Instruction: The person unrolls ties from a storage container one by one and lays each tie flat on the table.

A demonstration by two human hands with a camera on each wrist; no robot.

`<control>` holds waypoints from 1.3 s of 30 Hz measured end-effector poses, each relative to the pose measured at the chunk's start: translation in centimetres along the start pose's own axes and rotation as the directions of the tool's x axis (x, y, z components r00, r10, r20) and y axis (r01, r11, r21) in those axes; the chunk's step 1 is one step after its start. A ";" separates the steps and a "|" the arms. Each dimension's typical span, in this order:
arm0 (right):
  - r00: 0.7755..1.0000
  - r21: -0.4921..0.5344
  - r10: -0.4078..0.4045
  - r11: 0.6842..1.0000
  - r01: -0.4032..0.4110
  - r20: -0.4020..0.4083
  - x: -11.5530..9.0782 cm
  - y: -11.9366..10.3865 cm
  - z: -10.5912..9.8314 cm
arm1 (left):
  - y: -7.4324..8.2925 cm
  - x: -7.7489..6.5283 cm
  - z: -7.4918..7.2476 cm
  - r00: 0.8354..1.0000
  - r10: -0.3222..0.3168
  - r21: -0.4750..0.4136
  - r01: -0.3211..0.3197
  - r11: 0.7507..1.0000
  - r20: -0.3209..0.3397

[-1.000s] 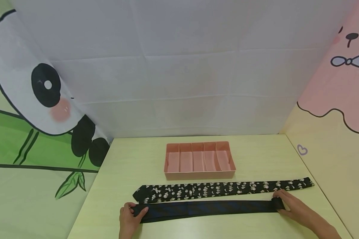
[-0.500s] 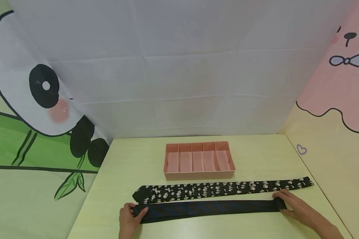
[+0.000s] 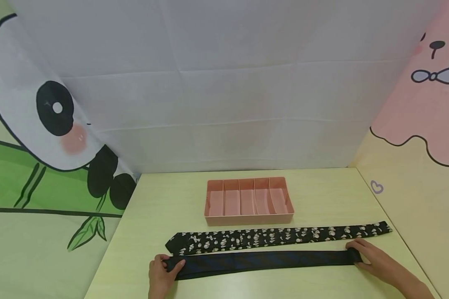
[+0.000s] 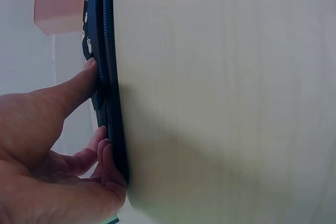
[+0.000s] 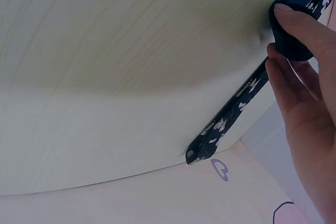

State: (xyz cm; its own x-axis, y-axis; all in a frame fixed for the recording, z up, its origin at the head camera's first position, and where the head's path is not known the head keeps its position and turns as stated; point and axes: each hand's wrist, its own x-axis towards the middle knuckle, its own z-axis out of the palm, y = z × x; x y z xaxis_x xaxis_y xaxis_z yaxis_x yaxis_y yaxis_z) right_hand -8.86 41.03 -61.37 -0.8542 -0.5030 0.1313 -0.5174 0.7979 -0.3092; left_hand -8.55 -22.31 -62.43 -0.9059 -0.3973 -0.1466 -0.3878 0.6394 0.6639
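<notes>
A dark navy necktie point(image 3: 262, 261) lies stretched from left to right on the table, folded into layers. My left hand point(image 3: 161, 274) pinches its left end, thumb on top and fingers at the tip; the left wrist view shows the layered edge beside the thumb point(image 4: 79, 85). At the other end my right hand point(image 3: 374, 262) grips the tie's bent-over end point(image 5: 294, 30), with the thumb on its near face. Just behind lies a second necktie point(image 3: 269, 237), black with a pale pattern, its pointed tip at the left. Neither hand holds that one.
Behind the ties stands a pink tray point(image 3: 248, 219) with several narrow compartments. The pale wood-look table point(image 3: 164, 199) meets a white cloth wall point(image 3: 224, 104) at the back. Panels printed with cartoon figures flank it on the left and right.
My right hand has slid a little to the right with the navy tie's end, which now reaches farther right. My left hand and the patterned tie stay in place.
</notes>
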 end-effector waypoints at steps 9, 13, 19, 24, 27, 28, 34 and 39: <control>0.989 0.046 0.117 0.992 -0.121 0.086 -0.2 -0.1 -0.6 | 0.0 -0.1 0.0 1.000 -0.002 0.000 0.002 1.000 -0.002; 0.983 0.027 0.145 0.988 -0.149 0.117 -0.5 0.2 -0.7 | 0.1 -0.2 0.0 1.000 -0.007 -0.004 0.007 1.000 -0.002; 0.983 0.004 0.149 0.989 -0.150 0.111 -0.8 0.6 -0.7 | 0.0 -0.1 0.0 1.000 -0.006 -0.009 0.006 1.000 0.003; 0.981 0.006 0.160 0.987 -0.162 0.109 -0.8 0.6 -0.9 | -0.1 -0.1 0.0 1.000 -0.002 -0.012 0.002 1.000 0.006; 0.979 0.010 0.170 0.985 -0.173 0.115 -0.8 0.7 -1.0 | -0.1 0.0 0.1 1.000 -0.006 -0.013 0.006 1.000 0.004; 0.977 0.012 0.174 0.984 -0.177 0.120 -0.8 0.8 -1.0 | -0.2 0.0 0.1 1.000 -0.008 -0.013 0.008 1.000 0.003; 0.997 -0.028 0.062 0.998 -0.060 0.039 -1.0 1.4 -0.5 | -0.3 0.1 0.2 1.000 -0.011 -0.013 0.011 1.000 0.001; 1.000 -0.055 -0.010 0.998 0.009 -0.021 -1.1 1.7 -0.4 | -0.3 0.1 0.1 1.000 -0.001 -0.015 0.001 1.000 0.006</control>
State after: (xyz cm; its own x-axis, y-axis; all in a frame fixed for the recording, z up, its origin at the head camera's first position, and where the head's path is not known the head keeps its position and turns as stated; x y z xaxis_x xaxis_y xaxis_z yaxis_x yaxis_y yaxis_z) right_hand -8.84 43.10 -61.67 -0.8499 -0.5041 0.1537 -0.5270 0.8105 -0.2559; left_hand -8.50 -22.49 -62.71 -0.9063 -0.3945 -0.1515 -0.3864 0.6286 0.6749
